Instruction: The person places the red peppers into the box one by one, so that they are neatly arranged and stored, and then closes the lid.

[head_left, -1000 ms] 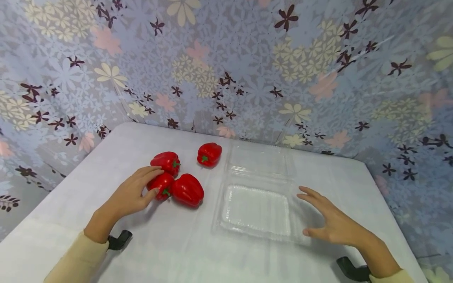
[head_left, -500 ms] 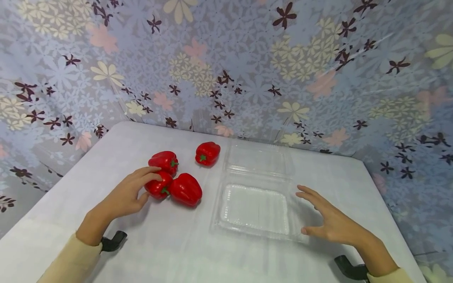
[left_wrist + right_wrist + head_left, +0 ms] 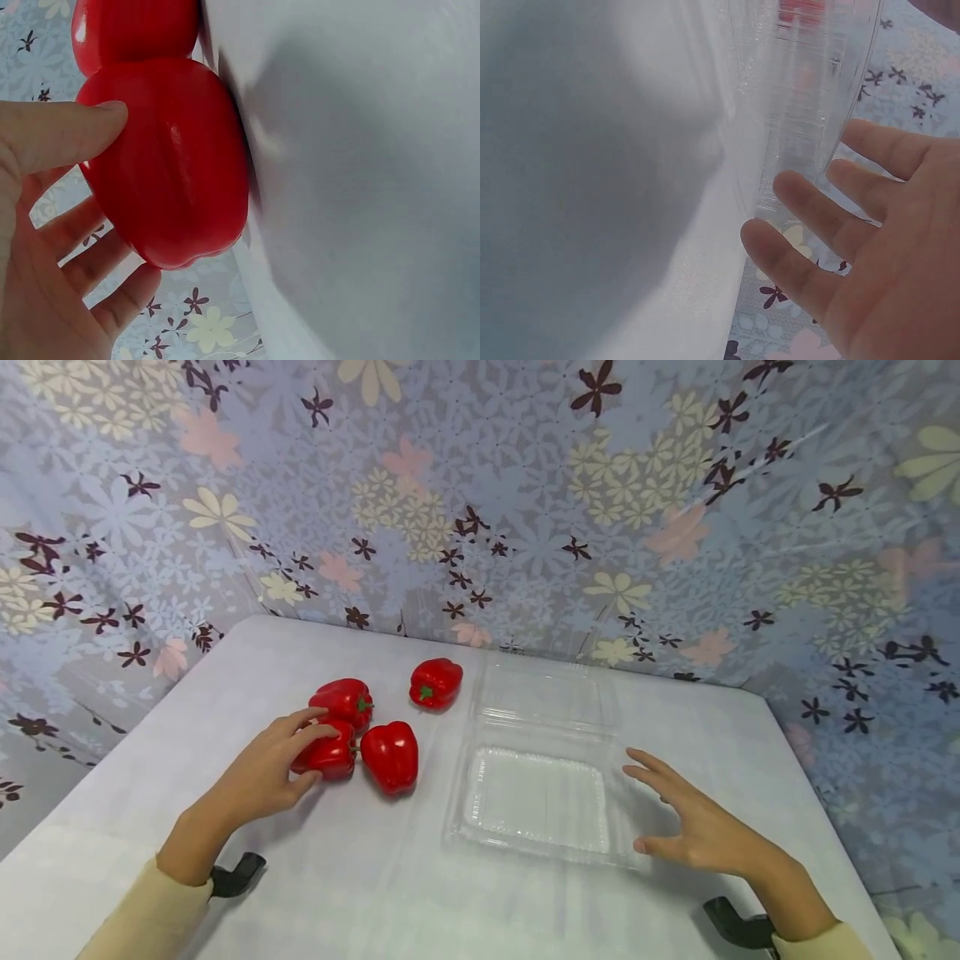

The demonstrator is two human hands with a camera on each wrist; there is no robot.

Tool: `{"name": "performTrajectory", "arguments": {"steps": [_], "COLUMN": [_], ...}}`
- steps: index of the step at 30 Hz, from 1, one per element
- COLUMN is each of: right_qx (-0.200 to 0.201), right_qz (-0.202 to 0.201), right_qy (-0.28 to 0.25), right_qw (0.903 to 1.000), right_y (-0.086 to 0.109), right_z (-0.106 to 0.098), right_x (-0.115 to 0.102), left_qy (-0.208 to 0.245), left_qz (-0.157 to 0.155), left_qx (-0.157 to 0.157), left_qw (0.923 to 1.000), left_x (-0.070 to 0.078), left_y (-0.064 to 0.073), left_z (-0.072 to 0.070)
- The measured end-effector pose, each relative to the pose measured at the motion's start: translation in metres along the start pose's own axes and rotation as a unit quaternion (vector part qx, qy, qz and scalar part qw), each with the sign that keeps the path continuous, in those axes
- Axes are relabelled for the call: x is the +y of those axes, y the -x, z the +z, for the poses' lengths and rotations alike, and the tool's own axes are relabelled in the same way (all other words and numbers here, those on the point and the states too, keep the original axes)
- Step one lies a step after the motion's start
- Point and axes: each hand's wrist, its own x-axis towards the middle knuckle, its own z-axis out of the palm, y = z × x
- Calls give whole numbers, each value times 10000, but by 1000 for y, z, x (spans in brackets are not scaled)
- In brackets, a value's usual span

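Note:
My left hand (image 3: 266,767) grips a red bell pepper (image 3: 335,754), thumb on the near side and fingers over the far side. In the left wrist view the thumb (image 3: 75,131) lies against this pepper's smooth wall (image 3: 176,161), which stands close to the cloth. A second red pepper (image 3: 392,758) lies just right of the gripped one, and a third (image 3: 345,700) sits right behind it. Farther back is another red pepper (image 3: 437,683), apart from the rest. My right hand (image 3: 697,827), fingers spread and holding nothing, hovers beside an opened clear plastic clamshell container (image 3: 459,793).
White cloth covers the table (image 3: 360,893). The container's lid (image 3: 543,693) lies folded back toward the floral curtain (image 3: 525,510) along the table's rear edge. Black wrist mounts (image 3: 238,875) sit below both wrists.
My left hand has closed in on its pepper, which has turned so its stem points right. The pepper beside it has swung round slightly. My right hand stays by the container.

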Motion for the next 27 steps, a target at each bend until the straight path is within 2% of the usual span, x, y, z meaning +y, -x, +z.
{"name": "performTrajectory", "arguments": {"steps": [4,11,17,27], "right_qx": [-31,-23,20,-8], "right_qz": [41,-9,-46,-10], "right_qy": [-144,-213,-56,-66], "right_qw": [9999,9998,10000,10000], "right_y": [0,2,-1,1], "right_z": [1,2,-3,-1], "right_x": [-1,1,1,0], "left_qy": [-152,166,20,87], "left_qz": [-114,-337,-157,-237], "left_qx": [-9,-229,-87,-351], "left_qw": [9998,9990,9998,9991], "left_x": [2,2,-1,-1], "left_y": [0,-1,-1,1], "left_z": [0,2,4,4]}}
